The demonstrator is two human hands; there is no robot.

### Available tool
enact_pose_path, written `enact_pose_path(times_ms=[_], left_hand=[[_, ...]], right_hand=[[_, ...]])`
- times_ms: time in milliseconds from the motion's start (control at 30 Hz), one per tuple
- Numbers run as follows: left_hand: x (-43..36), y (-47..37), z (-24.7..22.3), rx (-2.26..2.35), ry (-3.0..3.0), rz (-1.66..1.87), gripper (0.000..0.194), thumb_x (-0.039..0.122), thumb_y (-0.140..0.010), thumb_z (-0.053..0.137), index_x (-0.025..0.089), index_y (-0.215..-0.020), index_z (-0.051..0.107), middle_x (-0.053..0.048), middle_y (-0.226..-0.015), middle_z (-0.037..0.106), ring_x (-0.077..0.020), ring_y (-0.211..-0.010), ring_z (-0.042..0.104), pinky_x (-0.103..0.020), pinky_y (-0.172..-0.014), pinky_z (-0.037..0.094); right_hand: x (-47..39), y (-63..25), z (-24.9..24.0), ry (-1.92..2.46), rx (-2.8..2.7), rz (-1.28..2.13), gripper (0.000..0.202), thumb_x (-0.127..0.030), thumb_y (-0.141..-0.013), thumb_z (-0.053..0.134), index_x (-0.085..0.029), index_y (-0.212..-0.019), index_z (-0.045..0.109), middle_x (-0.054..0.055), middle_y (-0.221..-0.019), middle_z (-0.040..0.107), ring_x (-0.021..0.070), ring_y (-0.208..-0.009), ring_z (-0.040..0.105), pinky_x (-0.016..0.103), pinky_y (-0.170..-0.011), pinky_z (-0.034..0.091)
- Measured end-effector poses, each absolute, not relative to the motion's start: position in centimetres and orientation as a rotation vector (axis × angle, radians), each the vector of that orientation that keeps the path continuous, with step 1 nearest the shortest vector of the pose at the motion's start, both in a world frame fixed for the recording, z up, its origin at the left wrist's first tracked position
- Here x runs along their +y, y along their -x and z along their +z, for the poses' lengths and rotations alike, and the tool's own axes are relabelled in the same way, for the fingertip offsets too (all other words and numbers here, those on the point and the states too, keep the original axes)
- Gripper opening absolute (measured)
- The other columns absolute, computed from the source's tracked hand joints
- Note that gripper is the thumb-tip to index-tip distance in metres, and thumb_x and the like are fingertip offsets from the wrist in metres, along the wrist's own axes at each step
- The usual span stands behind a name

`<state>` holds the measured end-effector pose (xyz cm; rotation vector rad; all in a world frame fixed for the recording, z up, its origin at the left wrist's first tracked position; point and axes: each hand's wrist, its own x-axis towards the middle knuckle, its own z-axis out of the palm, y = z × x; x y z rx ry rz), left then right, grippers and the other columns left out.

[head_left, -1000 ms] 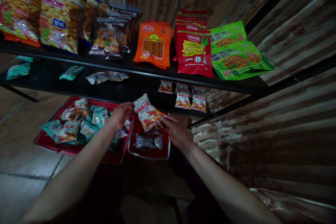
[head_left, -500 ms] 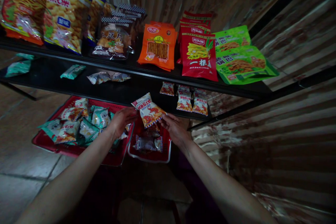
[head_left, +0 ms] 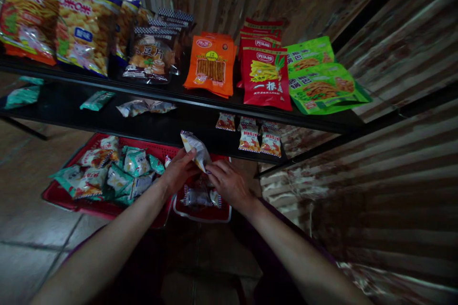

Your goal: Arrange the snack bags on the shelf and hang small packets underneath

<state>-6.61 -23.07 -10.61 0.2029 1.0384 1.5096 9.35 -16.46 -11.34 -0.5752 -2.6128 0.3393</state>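
A small snack bag (head_left: pixel 196 148), tilted with its pale back panel showing, is held between my two hands. My left hand (head_left: pixel 181 170) closes on its left side, thumb on the wrapper. My right hand (head_left: pixel 228 180) pinches its lower right corner. Just below lies a small red basket (head_left: pixel 202 217) with a few striped-edge snack bags (head_left: pixel 200 197) in it. Left of that, a larger red basket (head_left: pixel 93 209) holds several green-and-white bags (head_left: pixel 136 161) and orange-and-white bags (head_left: pixel 91 182).
On the black shelf's upper board (head_left: pixel 214 107) stand big snack bags, an orange packet stack (head_left: pixel 209 64), red packets (head_left: pixel 266 78) and green packets (head_left: pixel 322 88). Small orange-and-white bags (head_left: pixel 249 139) sit at the lower board's right end. A corrugated wall (head_left: pixel 358 190) rises at right.
The snack bag has been turned from its printed front to its pale back. My left hand has moved right onto it, and my right hand has shifted slightly left.
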Motion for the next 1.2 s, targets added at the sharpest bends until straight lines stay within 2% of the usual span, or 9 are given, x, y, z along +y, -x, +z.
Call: enact_pose_path(times_ms=[167, 267, 367, 567, 700, 833, 967, 1100, 1200], left_hand=[[-22.7, 5.8, -11.5, 0.993, -0.191, 1.623, 0.050, 0.025, -0.059, 0.080, 0.018, -0.101, 0.055, 0.000, -0.087, 0.065, -0.0123, -0.074, 0.062, -0.027, -0.072, 0.048], [-23.0, 5.8, -11.6, 1.069, -0.202, 1.560, 0.053, 0.018, -0.056, 0.079, 0.018, -0.103, 0.053, 0.001, -0.080, 0.065, -0.0129, -0.067, 0.061, -0.027, -0.067, 0.048], [-23.7, 5.9, -11.6, 1.113, -0.237, 1.461, 0.059, 0.018, -0.057, 0.077, 0.018, -0.110, 0.051, -0.002, -0.084, 0.067, -0.0158, -0.068, 0.063, -0.030, -0.067, 0.048], [-24.9, 4.8, -12.1, 1.036, -0.423, 1.204, 0.070, 0.016, -0.058, 0.077, 0.018, -0.123, 0.051, -0.009, -0.109, 0.066, -0.0232, -0.095, 0.063, -0.036, -0.086, 0.047], [-25.0, 4.2, -12.6, 1.054, -0.499, 1.055, 0.078, 0.016, -0.061, 0.076, 0.018, -0.133, 0.044, -0.011, -0.115, 0.065, -0.0245, -0.101, 0.061, -0.038, -0.089, 0.045], [-24.9, 3.9, -13.2, 1.066, -0.569, 0.961, 0.081, 0.016, -0.062, 0.075, 0.018, -0.136, 0.042, -0.011, -0.116, 0.064, -0.0229, -0.099, 0.061, -0.036, -0.089, 0.045], [-24.9, 3.8, -13.4, 1.153, -0.604, 0.921, 0.072, 0.021, -0.062, 0.077, 0.015, -0.127, 0.049, -0.011, -0.114, 0.065, -0.0210, -0.098, 0.060, -0.034, -0.089, 0.044], [-25.2, 4.0, -13.5, 1.223, -0.645, 0.873, 0.049, 0.033, -0.062, 0.077, 0.013, -0.104, 0.062, -0.007, -0.092, 0.069, -0.0185, -0.087, 0.061, -0.030, -0.080, 0.046], [-25.4, 4.3, -13.9, 1.191, -0.692, 0.832, 0.041, 0.041, -0.061, 0.076, 0.012, -0.088, 0.062, -0.005, -0.081, 0.067, -0.0167, -0.076, 0.061, -0.030, -0.073, 0.048]], right_hand=[[-18.1, -8.6, -12.0, 0.376, -2.732, 0.190, 0.014, -0.019, -0.088, 0.054, -0.019, -0.095, 0.065, 0.007, -0.088, 0.066, 0.0192, -0.084, 0.058, 0.033, -0.079, 0.048], [-18.3, -8.7, -11.8, 0.276, -2.693, 0.305, 0.016, -0.030, -0.088, 0.055, -0.020, -0.095, 0.066, 0.005, -0.085, 0.067, 0.0186, -0.083, 0.059, 0.031, -0.078, 0.048], [-17.0, -9.3, -11.3, 0.478, -2.498, 0.476, 0.021, -0.034, -0.090, 0.052, -0.021, -0.099, 0.066, 0.005, -0.082, 0.067, 0.0170, -0.078, 0.060, 0.031, -0.076, 0.048], [-12.2, -10.6, -11.9, 1.056, -1.988, 0.927, 0.039, -0.043, -0.082, 0.059, -0.024, -0.115, 0.062, 0.008, -0.116, 0.063, 0.0204, -0.105, 0.058, 0.038, -0.093, 0.045], [-11.4, -11.0, -12.2, 1.071, -1.976, 1.564, 0.039, -0.051, -0.077, 0.060, -0.022, -0.102, 0.070, 0.005, -0.098, 0.071, 0.0184, -0.087, 0.064, 0.033, -0.079, 0.048], [-12.3, -10.9, -12.4, 1.051, -2.126, 1.515, 0.036, -0.050, -0.074, 0.063, -0.019, -0.089, 0.074, 0.003, -0.082, 0.073, 0.0171, -0.073, 0.064, 0.027, -0.065, 0.045], [-12.3, -10.8, -12.6, 1.087, -2.178, 1.369, 0.036, -0.049, -0.078, 0.057, -0.019, -0.081, 0.075, 0.002, -0.073, 0.072, 0.0166, -0.066, 0.062, 0.025, -0.058, 0.041], [-11.3, -11.3, -12.7, 1.210, -2.129, 1.246, 0.035, -0.049, -0.077, 0.057, -0.020, -0.082, 0.075, 0.002, -0.075, 0.072, 0.0171, -0.066, 0.062, 0.026, -0.060, 0.040], [-10.6, -11.9, -13.0, 1.295, -2.065, 1.207, 0.033, -0.049, -0.074, 0.060, -0.021, -0.080, 0.075, 0.001, -0.074, 0.072, 0.0169, -0.066, 0.061, 0.025, -0.058, 0.039]])
